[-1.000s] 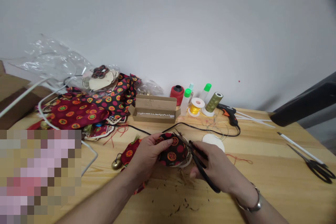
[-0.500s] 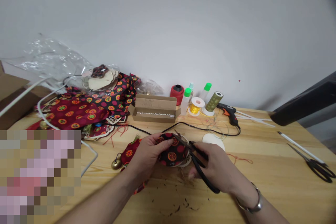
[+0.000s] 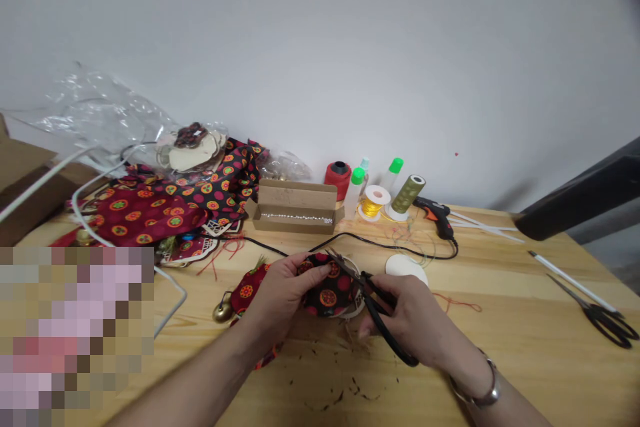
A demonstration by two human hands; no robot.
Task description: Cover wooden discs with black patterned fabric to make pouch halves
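Note:
My left hand pinches a dark round piece of patterned fabric with orange and red flower circles, its thumb lying on top. A pale rim shows along the fabric's right side. In my right hand are black-handled scissors, fingers through the handles, with the blades over the upper right edge of the fabric. Left of my left hand lies red patterned cloth with a brass bell. Dark fabric scraps are scattered on the wooden table below.
Behind my hands stand a small cardboard box of beads, a red thread spool, glue bottles, yellow cord and a glue gun. A white disc and second scissors lie right. Patterned fabric is heaped left.
The scissors have shifted very slightly at the fabric's edge, and my right hand with them. My left hand keeps its hold in nearly the same place.

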